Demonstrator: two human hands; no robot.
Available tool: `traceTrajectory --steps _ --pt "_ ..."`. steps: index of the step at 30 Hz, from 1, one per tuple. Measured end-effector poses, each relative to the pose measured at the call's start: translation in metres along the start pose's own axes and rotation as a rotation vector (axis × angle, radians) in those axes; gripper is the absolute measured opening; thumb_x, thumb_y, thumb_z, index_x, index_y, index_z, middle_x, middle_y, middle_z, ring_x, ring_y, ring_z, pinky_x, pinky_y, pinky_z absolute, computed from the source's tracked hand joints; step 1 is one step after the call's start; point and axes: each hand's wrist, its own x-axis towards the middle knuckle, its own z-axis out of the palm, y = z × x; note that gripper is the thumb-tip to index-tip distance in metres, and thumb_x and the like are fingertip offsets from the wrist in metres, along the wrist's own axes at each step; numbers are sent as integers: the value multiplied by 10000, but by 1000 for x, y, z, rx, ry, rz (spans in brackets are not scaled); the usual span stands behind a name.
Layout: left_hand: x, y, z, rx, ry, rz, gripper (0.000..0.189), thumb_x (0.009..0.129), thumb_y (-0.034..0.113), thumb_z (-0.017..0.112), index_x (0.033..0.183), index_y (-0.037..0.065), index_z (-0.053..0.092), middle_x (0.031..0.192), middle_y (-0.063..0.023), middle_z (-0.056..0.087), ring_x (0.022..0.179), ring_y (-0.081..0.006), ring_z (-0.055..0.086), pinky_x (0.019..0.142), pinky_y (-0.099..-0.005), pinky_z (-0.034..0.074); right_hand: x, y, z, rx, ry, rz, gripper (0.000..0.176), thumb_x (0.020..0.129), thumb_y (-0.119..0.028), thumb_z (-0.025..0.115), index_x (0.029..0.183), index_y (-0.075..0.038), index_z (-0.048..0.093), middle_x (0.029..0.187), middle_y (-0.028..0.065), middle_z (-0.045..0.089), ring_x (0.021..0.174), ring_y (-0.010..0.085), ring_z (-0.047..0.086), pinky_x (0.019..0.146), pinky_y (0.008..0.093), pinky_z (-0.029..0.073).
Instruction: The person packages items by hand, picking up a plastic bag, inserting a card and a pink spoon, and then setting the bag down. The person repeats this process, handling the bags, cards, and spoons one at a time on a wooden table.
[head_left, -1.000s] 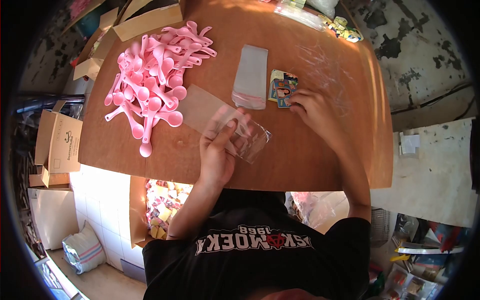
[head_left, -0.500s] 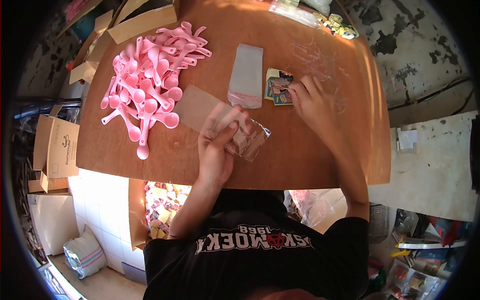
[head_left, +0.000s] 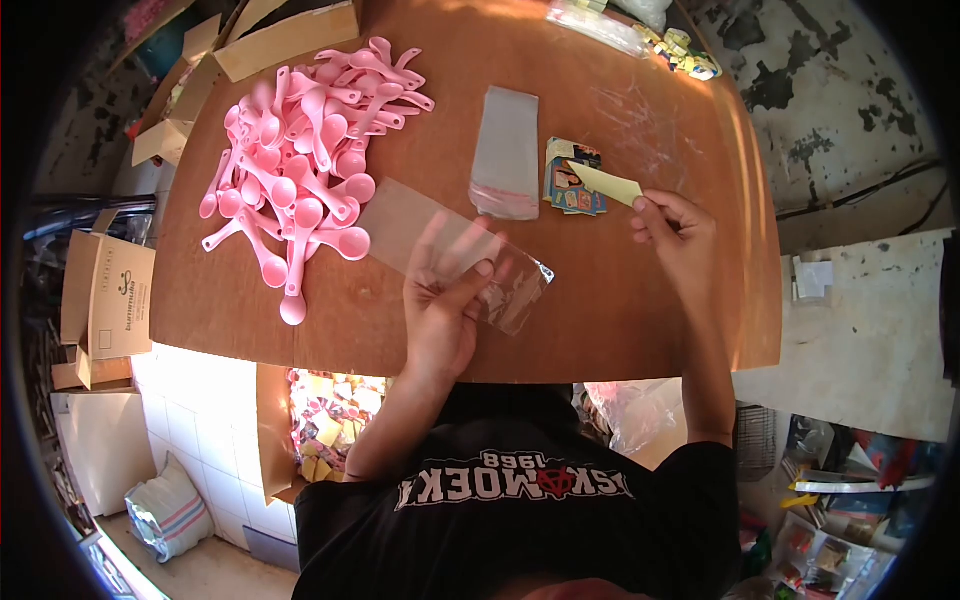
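Observation:
My left hand (head_left: 445, 305) grips a clear plastic sleeve (head_left: 400, 218) that lies slanted across the wooden table (head_left: 620, 310); its near end crinkles by my fingers. My right hand (head_left: 672, 228) pinches a pale yellow card (head_left: 605, 183) by one corner, lifted just off a small stack of printed cards (head_left: 574, 190). A stack of clear sleeves (head_left: 506, 152) rests left of the cards. A heap of pink plastic spoons (head_left: 305, 150) covers the table's left part.
Cardboard boxes (head_left: 285, 40) sit at the table's far left corner and more (head_left: 110, 295) on the floor to the left. Small packets (head_left: 685, 52) and a clear bag lie at the far right edge. A bin of coloured items (head_left: 330, 415) stands under the table.
My right hand has picked a yellow card off the card stack and drawn it to the right. My left hand keeps hold of the sleeve, shifted slightly.

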Motion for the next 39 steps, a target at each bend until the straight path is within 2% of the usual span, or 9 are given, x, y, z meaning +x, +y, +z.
traceTrajectory --steps 2,4,7,10,15,18,34,37,39 --pt "1 1 -2 9 -2 5 648 848 -125 529 1409 72 269 1364 -250 419 1194 -331 518 937 -401 501 -18 1 -1 86 34 -12 217 886 -143 645 1019 28 662 806 93 683 694 112 641 599 231 523" --pt "2 2 -3 20 0 12 661 849 -125 530 1414 84 258 1369 -255 410 1191 -339 519 934 -398 505 -40 3 1 298 93 -187 215 882 -93 641 1040 52 641 869 113 683 778 125 646 662 228 519" --pt "5 1 -3 14 -15 20 688 841 -142 520 1429 67 232 1378 -255 375 1205 -354 501 948 -384 506 -71 14 1 542 71 -169 177 871 -33 638 1021 61 636 923 112 680 845 125 639 729 226 502" --pt "9 -2 -4 38 0 48 686 849 -136 516 1432 74 221 1386 -250 369 1185 -340 520 927 -370 521 -97 5 25 401 207 -102 167 851 -8 656 1005 54 641 925 111 682 842 119 638 763 228 486" --pt "13 -3 -1 -5 35 105 676 853 -130 516 1428 79 227 1393 -237 366 1161 -310 541 905 -342 535 -118 25 71 479 413 -55 175 834 16 670 1002 37 628 890 107 685 772 91 637 704 191 486" --pt "14 -1 0 54 62 120 669 858 -130 508 1427 91 235 1395 -239 363 1171 -309 534 893 -330 539 -125 29 80 494 390 59 170 835 13 670 999 31 631 878 104 685 779 91 638 699 197 489" --pt "9 -9 12 189 53 225 695 850 -112 542 1432 71 209 1363 -251 418 1168 -317 543 757 -237 531 -129 17 90 614 237 -22 158 826 26 674 978 38 634 894 100 674 804 102 637 719 217 506" --pt "9 -9 15 158 63 220 706 847 -116 546 1435 68 201 1368 -253 411 1182 -321 532 783 -262 535 -133 22 90 518 193 -88 150 822 37 672 967 42 635 891 105 673 829 118 646 738 234 517" --pt "10 -10 12 127 23 239 688 847 -103 574 1415 95 238 1325 -259 453 1153 -320 554 892 -354 513 -134 22 89 513 177 -98 149 821 42 669 965 44 635 899 112 674 839 124 649 741 239 520"
